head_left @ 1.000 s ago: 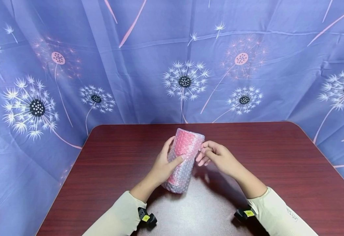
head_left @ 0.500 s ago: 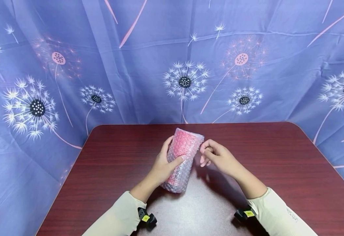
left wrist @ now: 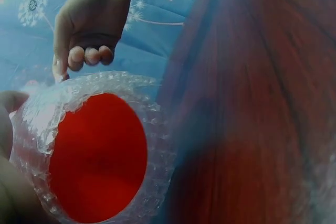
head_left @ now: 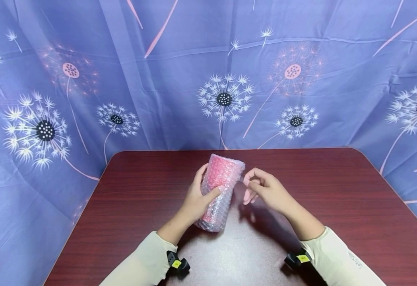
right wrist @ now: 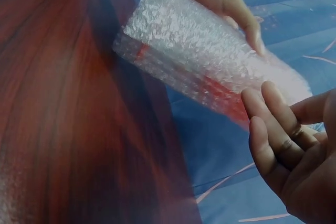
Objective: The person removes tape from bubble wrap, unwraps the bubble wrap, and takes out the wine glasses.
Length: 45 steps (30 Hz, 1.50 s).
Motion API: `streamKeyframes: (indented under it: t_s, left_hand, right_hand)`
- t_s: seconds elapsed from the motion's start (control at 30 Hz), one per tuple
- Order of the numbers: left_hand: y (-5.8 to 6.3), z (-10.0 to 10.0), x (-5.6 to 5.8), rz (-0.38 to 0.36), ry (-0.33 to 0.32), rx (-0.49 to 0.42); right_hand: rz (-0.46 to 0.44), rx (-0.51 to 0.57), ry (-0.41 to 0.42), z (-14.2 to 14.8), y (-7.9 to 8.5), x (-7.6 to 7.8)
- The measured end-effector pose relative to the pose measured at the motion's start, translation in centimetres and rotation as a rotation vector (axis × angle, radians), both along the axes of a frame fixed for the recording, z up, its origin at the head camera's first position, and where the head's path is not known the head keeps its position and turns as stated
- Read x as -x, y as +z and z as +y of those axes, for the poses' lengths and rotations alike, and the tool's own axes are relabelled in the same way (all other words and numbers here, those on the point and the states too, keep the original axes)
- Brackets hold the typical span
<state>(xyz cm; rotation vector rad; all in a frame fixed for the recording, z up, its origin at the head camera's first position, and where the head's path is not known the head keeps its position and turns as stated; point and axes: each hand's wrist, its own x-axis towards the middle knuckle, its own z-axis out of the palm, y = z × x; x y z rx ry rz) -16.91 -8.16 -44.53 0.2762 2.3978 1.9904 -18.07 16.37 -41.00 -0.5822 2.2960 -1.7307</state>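
A red cylinder wrapped in bubble wrap [head_left: 218, 198] is tilted over the middle of the table, its upper end leaning away. My left hand [head_left: 197, 198] grips it from the left, thumb across the front and fingers round the far side. The left wrist view shows one round red end [left wrist: 100, 158] ringed by the wrap. Close by the wrap's upper right edge, my right hand [head_left: 265, 190] pinches a thin clear strip, like tape [head_left: 241, 179], between thumb and index finger. Its other fingers are loosely bent, seen in the right wrist view beside the wrap.
The dark red wooden table [head_left: 140, 178] has rounded far corners. A blue curtain with dandelion prints [head_left: 179, 99] hangs right behind it and along both sides. Black wrist cameras [head_left: 183, 267] are strapped at both sleeves.
The wrapped cylinder and my left hand have shifted slightly left. The right hand's fingertips have drawn a little away from the wrap, and a short clear strip shows between them.
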Motion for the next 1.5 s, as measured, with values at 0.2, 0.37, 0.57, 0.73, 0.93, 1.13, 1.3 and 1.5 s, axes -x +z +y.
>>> streamKeyframes:
  t_s: [0.2, 0.37, 0.57, 0.73, 0.93, 1.13, 1.3, 1.5]
  left_hand:
    - [0.04, -0.20, 0.10, -0.023, 0.023, 0.002]
    - [-0.02, -0.17, 0.13, -0.027, 0.022, 0.003]
    - [0.05, -0.03, 0.04, -0.009, 0.029, 0.016]
    - [0.10, 0.07, -0.01, 0.010, 0.034, 0.015]
    - [0.10, 0.17, -0.07, 0.027, 0.041, 0.033]
    - [0.06, 0.24, -0.08, 0.039, 0.060, 0.045]
    - [0.06, 0.30, -0.15, 0.059, 0.092, 0.071]
    - [0.20, 0.34, -0.31, 0.070, 0.125, 0.115]
  right_hand:
    - [-0.020, 0.027, 0.030, 0.02, -0.09, 0.10]
    - [-0.026, 0.035, 0.026, -0.07, -0.10, 0.10]
    - [-0.025, 0.027, 0.006, -0.24, -0.12, 0.08]
    - [-0.016, 0.025, 0.012, -0.33, -0.32, 0.11]
    - [-0.020, 0.029, 0.030, -0.43, -0.43, 0.04]
    - [-0.012, 0.026, 0.041, -0.47, -0.30, -0.14]
    - [-0.006, 0.010, 0.038, -0.52, -0.31, -0.14]
    - [-0.013, 0.014, 0.035, -0.56, -0.37, -0.17]
